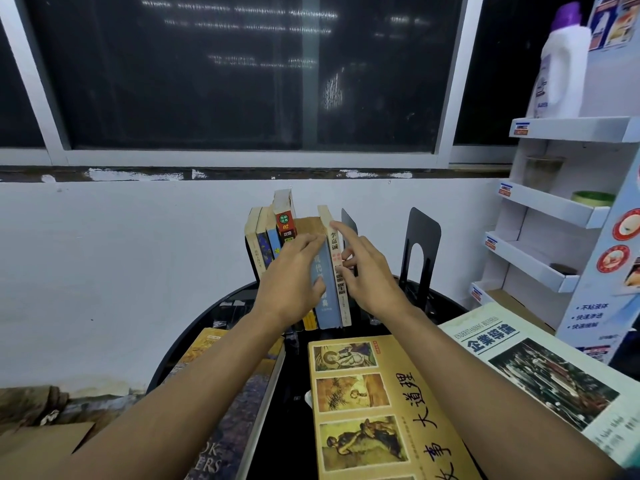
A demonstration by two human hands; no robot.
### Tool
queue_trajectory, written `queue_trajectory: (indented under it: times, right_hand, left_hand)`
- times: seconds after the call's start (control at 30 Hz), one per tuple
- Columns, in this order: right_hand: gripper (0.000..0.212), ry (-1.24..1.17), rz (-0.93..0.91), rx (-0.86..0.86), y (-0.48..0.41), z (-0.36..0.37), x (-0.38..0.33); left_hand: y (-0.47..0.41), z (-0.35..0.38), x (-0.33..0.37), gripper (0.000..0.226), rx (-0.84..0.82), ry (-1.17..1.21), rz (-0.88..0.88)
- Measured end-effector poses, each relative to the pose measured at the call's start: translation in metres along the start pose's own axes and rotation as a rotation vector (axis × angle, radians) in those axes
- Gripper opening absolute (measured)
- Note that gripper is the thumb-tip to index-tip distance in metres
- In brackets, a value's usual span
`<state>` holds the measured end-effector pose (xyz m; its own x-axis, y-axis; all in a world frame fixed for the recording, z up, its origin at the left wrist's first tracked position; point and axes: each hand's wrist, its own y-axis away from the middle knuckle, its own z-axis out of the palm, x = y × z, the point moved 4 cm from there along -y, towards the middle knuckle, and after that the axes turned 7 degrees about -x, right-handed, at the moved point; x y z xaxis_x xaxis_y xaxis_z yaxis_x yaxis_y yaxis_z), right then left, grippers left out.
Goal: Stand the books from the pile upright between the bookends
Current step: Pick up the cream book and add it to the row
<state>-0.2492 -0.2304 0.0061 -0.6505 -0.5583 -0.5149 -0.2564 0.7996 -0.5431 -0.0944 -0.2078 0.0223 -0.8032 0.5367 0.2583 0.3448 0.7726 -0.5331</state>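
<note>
Head view: my left hand (291,271) and right hand (372,277) press unclenched fingers (311,242) on upright book spines (326,306), bookend (349,221) just right.

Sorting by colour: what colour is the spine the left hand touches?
Pale blue; the book spine shows best in the head view.

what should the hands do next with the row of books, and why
Probably press the row snug toward the near bookend, then let go: the left hand touches the blue book, the right hand the white-spined book, both already upright. The yellow book lies flat in front, likely next.
</note>
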Motion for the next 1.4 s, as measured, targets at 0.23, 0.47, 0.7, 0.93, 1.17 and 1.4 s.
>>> queue_trajectory:
  times: [0.23, 0.47, 0.7, 0.93, 1.17, 1.4]
  right_hand:
    - [0.085, -0.008, 0.018, -0.033, 0.001, -0.002, -0.003]
    - [0.090, 0.012, 0.027, -0.196, 0.013, -0.015, -0.011]
    - [0.065, 0.123, 0.108, -0.244, 0.037, -0.048, -0.019]
    - [0.049, 0.240, 0.240, -0.287, 0.088, -0.078, -0.023]
    - [0.027, 0.331, 0.370, -0.387, 0.149, -0.077, -0.027]
    - [0.032, 0.381, 0.454, -0.486, 0.172, -0.066, -0.026]
  left_hand:
    - [0.001, -0.002, 0.004, 0.073, -0.034, 0.012, -0.001]
    - [0.003, -0.005, 0.006, 0.076, -0.095, 0.054, -0.015]
    - [0.016, -0.012, 0.012, 0.076, -0.128, 0.134, -0.016]
    - [0.060, -0.014, 0.023, 0.070, -0.223, 0.193, -0.062]
    - [0.103, 0.000, 0.021, 0.052, -0.472, 0.173, -0.192]
    - [0.118, 0.009, 0.023, 0.030, -0.617, 0.094, -0.227]
